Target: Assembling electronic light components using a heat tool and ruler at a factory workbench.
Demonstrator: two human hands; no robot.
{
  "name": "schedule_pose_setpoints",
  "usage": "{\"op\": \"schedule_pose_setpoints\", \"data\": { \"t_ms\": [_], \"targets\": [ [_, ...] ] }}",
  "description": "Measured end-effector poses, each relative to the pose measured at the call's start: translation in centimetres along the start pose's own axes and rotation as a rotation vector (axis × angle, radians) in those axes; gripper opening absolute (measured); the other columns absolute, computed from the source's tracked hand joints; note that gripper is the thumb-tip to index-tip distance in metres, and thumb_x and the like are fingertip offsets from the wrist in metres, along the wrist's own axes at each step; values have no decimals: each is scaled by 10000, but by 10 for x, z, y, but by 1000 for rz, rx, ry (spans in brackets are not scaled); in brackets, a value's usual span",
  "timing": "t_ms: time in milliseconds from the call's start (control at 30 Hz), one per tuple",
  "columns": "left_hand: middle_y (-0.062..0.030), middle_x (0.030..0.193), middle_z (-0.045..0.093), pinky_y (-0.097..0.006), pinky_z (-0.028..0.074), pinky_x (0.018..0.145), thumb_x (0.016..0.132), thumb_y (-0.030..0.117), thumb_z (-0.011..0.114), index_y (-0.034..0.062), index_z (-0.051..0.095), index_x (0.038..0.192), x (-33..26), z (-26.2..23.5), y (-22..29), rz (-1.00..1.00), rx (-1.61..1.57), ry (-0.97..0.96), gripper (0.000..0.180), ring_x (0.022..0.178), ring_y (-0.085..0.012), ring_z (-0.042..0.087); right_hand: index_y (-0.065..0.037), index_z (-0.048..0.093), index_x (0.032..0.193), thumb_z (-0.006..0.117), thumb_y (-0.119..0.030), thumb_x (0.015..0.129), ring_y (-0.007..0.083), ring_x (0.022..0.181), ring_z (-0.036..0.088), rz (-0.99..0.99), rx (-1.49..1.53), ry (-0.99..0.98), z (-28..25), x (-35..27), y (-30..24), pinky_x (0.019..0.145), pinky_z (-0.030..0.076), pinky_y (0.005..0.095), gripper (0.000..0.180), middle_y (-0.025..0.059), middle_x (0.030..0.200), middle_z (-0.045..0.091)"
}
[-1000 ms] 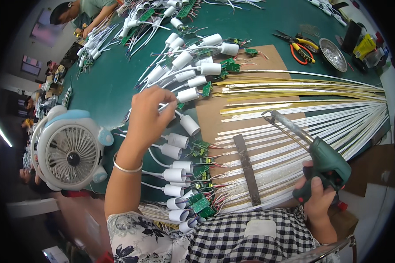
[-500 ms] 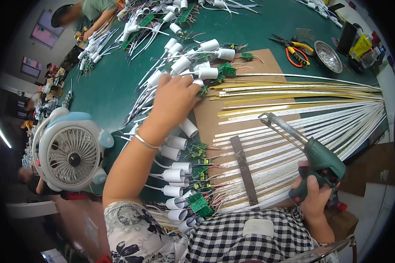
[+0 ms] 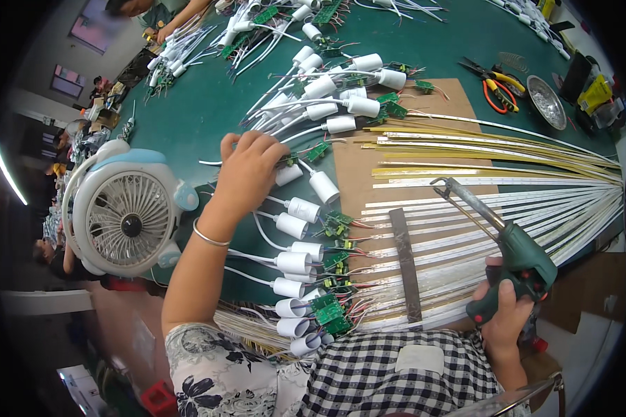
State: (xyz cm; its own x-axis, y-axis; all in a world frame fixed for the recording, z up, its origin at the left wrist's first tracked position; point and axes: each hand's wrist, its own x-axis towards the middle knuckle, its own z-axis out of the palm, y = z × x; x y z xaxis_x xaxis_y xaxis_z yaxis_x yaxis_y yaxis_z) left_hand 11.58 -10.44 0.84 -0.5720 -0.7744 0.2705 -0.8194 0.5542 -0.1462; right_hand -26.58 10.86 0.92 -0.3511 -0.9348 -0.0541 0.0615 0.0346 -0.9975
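Observation:
My left hand [image 3: 249, 170], a bracelet at its wrist, has its fingers curled over a white lamp socket [image 3: 289, 175]. The fingers partly hide that socket and its wires. Just beyond the fingertips lies a small green circuit board [image 3: 318, 151]. Below this hand runs a column of white sockets [image 3: 293, 263] with circuit boards [image 3: 329, 314], their red and white wires meeting the ends of thin strips [image 3: 431, 243]. In my right hand [image 3: 504, 309] is a green pistol-shaped soldering gun [image 3: 525, 260]. Its metal tip hangs over the strips, pointing up and left.
A dark flat bar [image 3: 405, 264] lies across the strips on a brown board [image 3: 459, 104]. More sockets are heaped [image 3: 320, 87] beyond. Pliers [image 3: 497, 90] and a metal bowl [image 3: 546, 102] sit far right. At left stands a fan [image 3: 129, 222]; a co-worker [image 3: 167, 21] is farther off.
My left hand has drawn back left and nearer from the socket heap, its fingers now over a single socket. The right hand keeps the soldering gun nearly still. The view has shifted slightly.

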Motion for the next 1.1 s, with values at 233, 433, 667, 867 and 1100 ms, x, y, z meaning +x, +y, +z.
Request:
{"op": "schedule_pose_setpoints", "data": {
  "t_ms": [233,433,667,867,1100],
  "targets": [
    [-25,1042,662,-424,298,976,800,176,683,127,677,1065,20,-11,23,-177,-211,-31,270,1053,-226,569,35,448,1322,598,-247,951,151,641,598,27,-14,-12,-2,1,3,499,497,263,490,166,1132,622],
    [-7,903,702,-410,328,870,813,273,726,138,719,981,40,19,30,-286,-177,-47,216,935,-218,609,54,457,1312,601,-240,943,167,650,625,43,19,-9,2,-1,1,542,513,270,493,174,1117,636],
    [-12,785,696,-399,351,823,811,247,726,137,696,868,38,23,34,-294,-74,-18,128,803,-212,622,48,455,1316,607,-234,940,169,642,622,50,-9,-20,5,1,2,527,508,271,494,174,1122,633],
    [-36,774,681,-381,359,840,812,237,735,115,683,832,31,17,37,-312,-392,106,134,754,-222,618,35,458,1312,623,-258,938,160,634,610,34,-33,-33,9,0,4,502,498,263,503,167,1111,637],
    [4,872,650,-434,246,1000,799,198,755,148,698,807,13,-14,70,-187,-718,-271,77,957,-202,569,31,464,1318,638,-222,919,183,662,628,124,1,-36,8,0,2,567,520,295,503,161,1114,645]
  ]
}}
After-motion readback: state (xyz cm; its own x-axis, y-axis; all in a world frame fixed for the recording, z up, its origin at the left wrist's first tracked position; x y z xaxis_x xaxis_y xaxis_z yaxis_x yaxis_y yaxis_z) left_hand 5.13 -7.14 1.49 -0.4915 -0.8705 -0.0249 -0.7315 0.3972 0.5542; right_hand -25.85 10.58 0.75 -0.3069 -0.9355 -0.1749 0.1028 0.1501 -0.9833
